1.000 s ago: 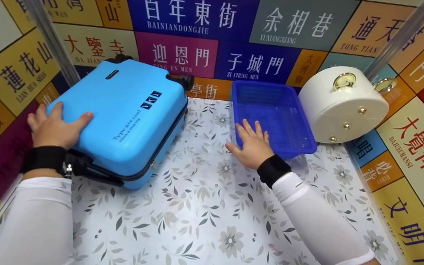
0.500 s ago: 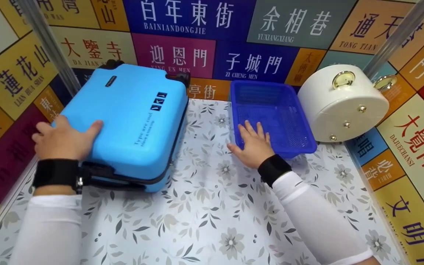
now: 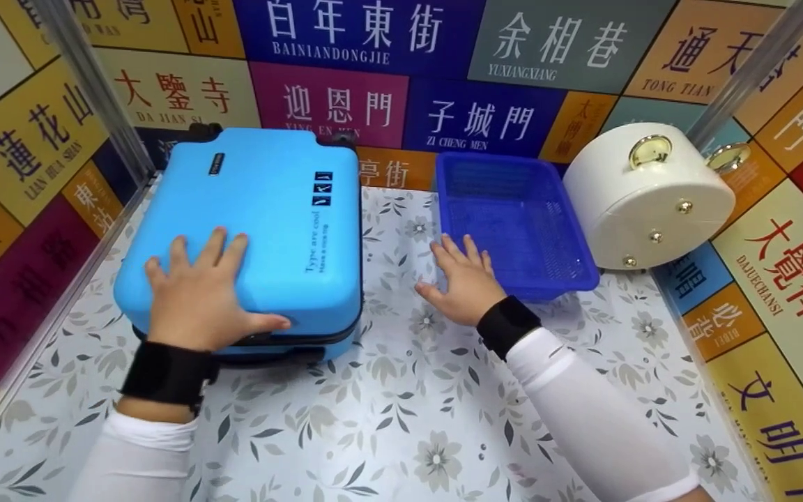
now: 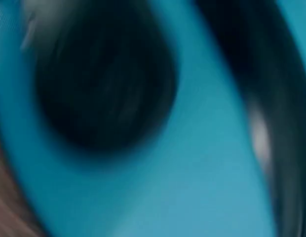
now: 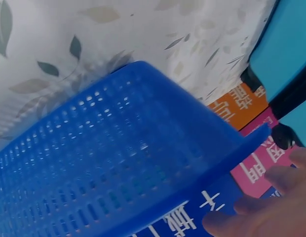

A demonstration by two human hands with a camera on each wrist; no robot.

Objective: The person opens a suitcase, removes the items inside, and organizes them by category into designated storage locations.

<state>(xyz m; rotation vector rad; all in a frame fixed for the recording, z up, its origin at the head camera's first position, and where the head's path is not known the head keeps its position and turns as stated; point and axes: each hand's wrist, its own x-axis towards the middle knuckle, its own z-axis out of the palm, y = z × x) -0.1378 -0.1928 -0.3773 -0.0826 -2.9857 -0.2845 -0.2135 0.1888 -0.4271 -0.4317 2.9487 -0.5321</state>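
With 12 o'clock straight ahead of the person, I start at 11, where the blue suitcase (image 3: 269, 195) lies flat on the desk (image 3: 373, 425). My worry there is an off-centre push: pressure on its near end, left of the middle, could swing it askew, or slide it towards 12 until the wheels (image 3: 337, 138) at its far end knock the patterned wall (image 3: 366, 70). The shell looks smooth, so I'd expect a flat palm to slip if it shoves without hooking an edge. At 1 o'clock sits the blue basket (image 3: 555, 287); it looks light, and I judge that a careless sweep of the nearby fingers could skid it towards 2, into the white case (image 3: 645, 202) just beside it, whose round body might rock. Now the hands. The left hand (image 3: 199, 300), between 10 and 11, is spread wide over the suitcase's near end, fingers pointing about 12, thumb towards 3 along the near edge; it appears to rest on the shell and grips nothing. My left wrist feed is too blurred to add to that. The right hand (image 3: 464, 286), just short of 1, is relaxed, its fingers parted and aimed at 11 by the basket's left rim; it holds nothing, and I can't tell whether its fingertips touch the plastic.
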